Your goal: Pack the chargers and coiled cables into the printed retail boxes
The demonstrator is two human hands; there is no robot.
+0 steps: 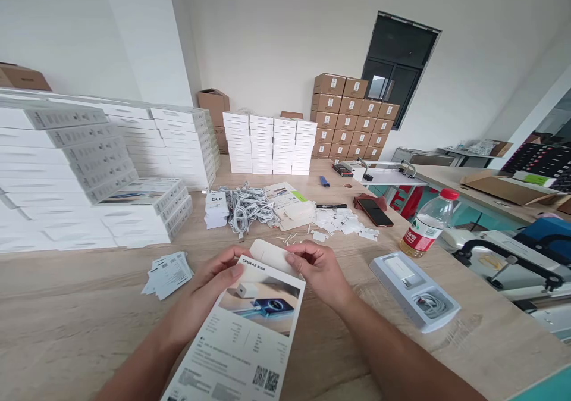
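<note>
A white printed packaging box [250,335] with a picture of a charger and phone is held before me, tilted, its top flap [271,254] standing up. My left hand [218,282] grips the box's upper left edge, thumb on the printed face. With thumb and fingers, my right hand [319,270] pinches the flap at the upper right. On the table to the right lies an inner tray [422,306] holding a white charger [399,268] and a coiled cable [430,304]. Printed cards [168,274] lie fanned out to the left.
Stacked white boxes [156,145] line the left and the back [270,142]. Bundled cables [250,207], paper scraps [343,221], a marker [331,206] and a phone [375,212] lie beyond my hands. A bottle [428,222] stands right, near the table edge. Brown cartons [343,118] are piled behind.
</note>
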